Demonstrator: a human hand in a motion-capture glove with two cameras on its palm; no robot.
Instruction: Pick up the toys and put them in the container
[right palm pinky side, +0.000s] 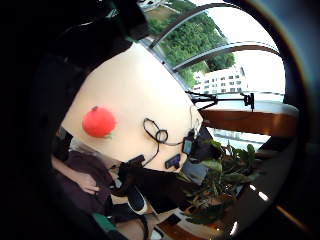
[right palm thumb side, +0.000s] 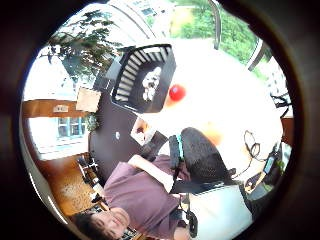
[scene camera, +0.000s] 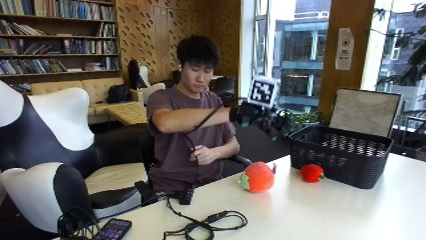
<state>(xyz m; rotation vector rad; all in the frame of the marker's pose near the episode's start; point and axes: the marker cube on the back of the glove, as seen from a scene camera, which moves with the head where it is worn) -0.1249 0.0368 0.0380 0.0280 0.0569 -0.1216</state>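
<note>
Two toys lie on the table (scene camera: 346, 210), awaiting pickup: the larger orange-red toy (scene camera: 257, 177) nearest; the small red toy (scene camera: 311, 173) at its 3 o'clock, just beside the black basket (scene camera: 343, 152), which already holds something pale. Right hand (scene camera: 259, 116) raised at 12 o'clock, carrying nothing seen; finger state cannot be told.

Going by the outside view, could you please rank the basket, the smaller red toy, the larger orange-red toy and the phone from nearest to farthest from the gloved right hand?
From the right hand, raised above the table:
1. Basket, just beyond the hand, on the table's far side.
2. Larger toy and smaller toy, both on the table below the hand; too close to call.
3. Phone, at the table's near corner, clearly farthest.
</note>
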